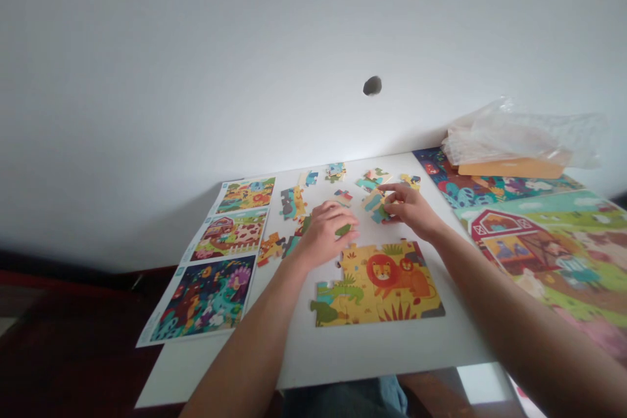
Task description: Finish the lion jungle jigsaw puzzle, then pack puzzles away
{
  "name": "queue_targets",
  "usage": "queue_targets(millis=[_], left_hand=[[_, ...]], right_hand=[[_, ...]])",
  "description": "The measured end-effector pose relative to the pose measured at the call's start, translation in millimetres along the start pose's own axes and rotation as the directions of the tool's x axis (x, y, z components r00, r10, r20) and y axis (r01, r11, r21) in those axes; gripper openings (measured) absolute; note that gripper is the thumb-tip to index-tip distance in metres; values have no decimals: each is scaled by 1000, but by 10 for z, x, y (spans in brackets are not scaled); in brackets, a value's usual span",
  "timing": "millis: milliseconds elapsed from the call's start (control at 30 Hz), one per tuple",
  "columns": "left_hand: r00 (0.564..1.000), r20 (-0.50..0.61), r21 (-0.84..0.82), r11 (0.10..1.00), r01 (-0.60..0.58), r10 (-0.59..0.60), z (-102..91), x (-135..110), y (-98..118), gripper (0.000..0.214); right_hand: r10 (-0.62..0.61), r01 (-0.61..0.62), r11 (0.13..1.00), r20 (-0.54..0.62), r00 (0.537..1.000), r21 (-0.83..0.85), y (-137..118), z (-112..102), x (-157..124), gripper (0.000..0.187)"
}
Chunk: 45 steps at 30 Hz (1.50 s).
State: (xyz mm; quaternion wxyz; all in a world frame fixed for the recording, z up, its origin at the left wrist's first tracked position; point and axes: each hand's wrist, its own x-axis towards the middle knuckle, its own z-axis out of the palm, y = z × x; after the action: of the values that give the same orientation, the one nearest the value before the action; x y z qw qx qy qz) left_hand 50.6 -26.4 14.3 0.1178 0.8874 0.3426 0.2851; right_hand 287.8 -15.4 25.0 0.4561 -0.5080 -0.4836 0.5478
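A partly joined lion puzzle point(382, 287) lies on the white table point(372, 353) in front of me. My left hand point(326, 232) rests curled at its upper left corner, fingers closed over a green puzzle piece point(343, 230). My right hand point(411, 209) sits just beyond the puzzle's top edge and pinches a teal and orange puzzle piece point(375, 206). Several loose pieces point(337, 173) lie scattered further back, near the wall.
A reference sheet with three pictures point(220, 261) lies at the left. Finished puzzles with a red barn point(533, 241) cover the right side. A crumpled plastic bag point(519, 134) over an orange box sits at the back right. The wall has a small dark hole point(372, 85).
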Motion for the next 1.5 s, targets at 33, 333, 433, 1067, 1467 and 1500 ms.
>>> queue_targets(millis=[33, 333, 433, 1067, 1467, 1500], left_hand=[[998, 30, -65, 996, -60, 62, 6, 8, 67, 18], [874, 416, -231, 959, -164, 250, 108, -27, 412, 48], [870, 446, -219, 968, -120, 209, 74, -9, 425, 46], [876, 461, -221, 975, -40, 140, -194, -59, 401, 17], [915, 378, -226, 973, -53, 138, -130, -103, 320, 21], [918, 373, -226, 973, -54, 138, -129, -103, 322, 21]], right_hand=[[22, -22, 1000, -16, 1000, -1, 1, -10, 7, 48], [10, -37, 991, -212, 977, -126, 113, -186, 168, 17], [-44, 2, 984, -231, 972, -178, 139, -232, 192, 19], [-98, 220, 755, 226, 969, -618, 84, -237, 37, 31], [-143, 338, 694, 339, 930, -636, 105, -208, 17, 27], [-146, 339, 689, 336, 931, -640, 100, -204, 14, 26]])
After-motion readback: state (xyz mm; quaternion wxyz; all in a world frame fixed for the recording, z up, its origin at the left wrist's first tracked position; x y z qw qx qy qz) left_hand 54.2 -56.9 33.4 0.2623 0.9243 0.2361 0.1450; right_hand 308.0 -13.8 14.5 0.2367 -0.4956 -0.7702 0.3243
